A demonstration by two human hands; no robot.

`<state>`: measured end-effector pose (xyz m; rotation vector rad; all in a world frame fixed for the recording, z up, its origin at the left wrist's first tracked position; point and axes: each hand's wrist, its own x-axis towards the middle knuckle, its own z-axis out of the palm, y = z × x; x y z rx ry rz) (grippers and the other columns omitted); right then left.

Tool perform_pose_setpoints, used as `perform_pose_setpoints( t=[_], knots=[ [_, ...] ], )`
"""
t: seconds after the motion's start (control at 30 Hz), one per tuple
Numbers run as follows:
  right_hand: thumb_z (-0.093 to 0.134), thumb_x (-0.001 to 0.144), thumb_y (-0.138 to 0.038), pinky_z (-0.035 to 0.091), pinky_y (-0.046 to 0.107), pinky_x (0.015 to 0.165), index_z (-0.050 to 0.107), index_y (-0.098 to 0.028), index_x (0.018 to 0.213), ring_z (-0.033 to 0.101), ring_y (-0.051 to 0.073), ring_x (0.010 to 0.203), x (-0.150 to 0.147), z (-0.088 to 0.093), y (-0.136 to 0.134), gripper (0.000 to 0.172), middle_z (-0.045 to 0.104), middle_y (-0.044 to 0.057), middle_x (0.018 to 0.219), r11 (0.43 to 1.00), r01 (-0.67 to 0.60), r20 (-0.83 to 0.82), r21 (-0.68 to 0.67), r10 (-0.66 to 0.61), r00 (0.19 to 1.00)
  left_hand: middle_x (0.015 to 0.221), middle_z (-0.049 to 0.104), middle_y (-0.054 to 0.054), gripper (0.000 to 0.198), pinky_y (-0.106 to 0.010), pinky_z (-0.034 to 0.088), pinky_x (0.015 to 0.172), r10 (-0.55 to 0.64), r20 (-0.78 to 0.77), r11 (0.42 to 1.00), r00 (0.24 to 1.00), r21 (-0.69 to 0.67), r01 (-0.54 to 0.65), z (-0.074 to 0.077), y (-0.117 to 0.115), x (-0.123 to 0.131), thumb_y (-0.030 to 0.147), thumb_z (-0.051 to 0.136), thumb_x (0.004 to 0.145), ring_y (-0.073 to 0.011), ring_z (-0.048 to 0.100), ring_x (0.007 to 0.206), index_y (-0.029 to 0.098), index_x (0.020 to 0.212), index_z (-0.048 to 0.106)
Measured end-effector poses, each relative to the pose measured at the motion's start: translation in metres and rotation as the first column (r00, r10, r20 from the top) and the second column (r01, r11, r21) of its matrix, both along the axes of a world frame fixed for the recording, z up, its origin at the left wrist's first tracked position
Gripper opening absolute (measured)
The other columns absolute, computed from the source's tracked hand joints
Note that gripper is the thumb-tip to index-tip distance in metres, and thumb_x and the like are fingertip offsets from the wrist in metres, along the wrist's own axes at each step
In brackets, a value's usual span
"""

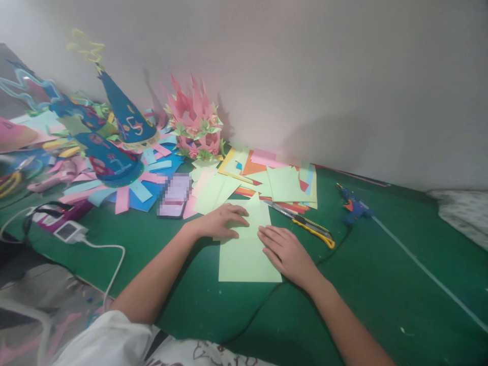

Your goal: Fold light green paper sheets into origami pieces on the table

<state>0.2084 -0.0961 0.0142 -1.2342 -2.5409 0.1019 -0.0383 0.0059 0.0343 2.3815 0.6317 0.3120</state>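
Pale green paper [249,262] lies flat on the green tabletop in front of me, with a crosswise line or edge near its middle. My left hand [225,222] rests on its upper left part, fingers spread and pointing right. On the right edge lies my right hand [284,250], palm down with its fingers stretched out toward the middle. Neither hand grasps anything. Just beyond my right hand is a utility knife [305,223] with a yellow and black handle, its tip beside the paper's upper right corner.
Coloured paper sheets [287,183] are piled behind my hands. A phone [175,195] lies left of them. Blue cone hats [124,112] and a pink paper crown [194,117] stand at the back left. A blue glue gun [356,208] with a cord lies right; a power strip [63,216] sits left.
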Motion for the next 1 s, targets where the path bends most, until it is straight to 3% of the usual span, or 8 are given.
perform_pose_setpoints(
  t=[0.77,1.0],
  knots=[
    [0.04,0.093,-0.023,0.044,0.044,0.089,0.058,-0.019,0.121,0.054,0.023,0.102,-0.001,0.005,-0.001,0.033,0.061,0.011,0.112,1.0,0.017,-0.021,0.0,-0.017,1.0,0.128,0.052,-0.005,0.039,-0.037,0.033,0.103,-0.013,-0.017,1.0,1.0,0.015,0.013,0.001,-0.001,0.001,0.026,0.071,0.074,-0.0249,0.044,0.12,0.028,0.113,0.064],
    [0.043,0.093,-0.025,0.044,0.042,0.09,0.056,-0.016,0.121,0.053,0.024,0.104,-0.023,0.009,0.002,0.033,0.06,0.011,0.114,0.998,-0.044,0.026,-0.035,0.045,0.999,0.127,0.052,-0.005,0.041,-0.038,0.032,0.104,-0.027,-0.024,1.0,0.999,0.011,0.027,0.003,0.001,0.001,0.026,0.07,0.074,-0.0255,0.043,0.12,0.028,0.114,0.063]
  ],
)
